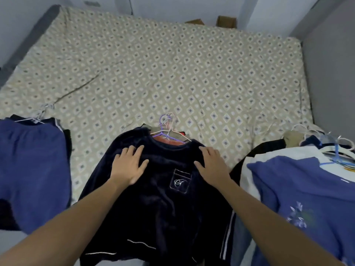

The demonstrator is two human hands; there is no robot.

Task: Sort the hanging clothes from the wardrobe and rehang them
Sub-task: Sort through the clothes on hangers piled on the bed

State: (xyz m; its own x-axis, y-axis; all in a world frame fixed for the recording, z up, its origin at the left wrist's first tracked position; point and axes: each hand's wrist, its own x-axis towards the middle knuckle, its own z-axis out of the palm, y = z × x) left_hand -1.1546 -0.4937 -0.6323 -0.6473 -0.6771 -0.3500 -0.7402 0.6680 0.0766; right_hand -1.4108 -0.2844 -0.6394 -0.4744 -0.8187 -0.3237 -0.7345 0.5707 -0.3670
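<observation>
A dark navy velvet top (163,204) with an embroidered chest pocket lies on top of a middle pile at the near edge of the bed. Purple and pink hangers (167,129) stick out above its collar, with a reddish garment under them. My left hand (128,166) rests flat on the top's left shoulder, fingers spread. My right hand (211,166) lies flat on its right shoulder. A blue garment (32,169) tops the left pile, over dark clothes with white hangers (38,116). At the right, a blue floral top (307,198) covers a white garment and more hangers (338,152).
The bed (172,70) with a beige diamond-patterned cover fills the view behind the three piles. A grey headboard edge (28,41) runs along the left, a grey wall (330,73) stands on the right, and cardboard boxes (226,22) sit beyond the far edge.
</observation>
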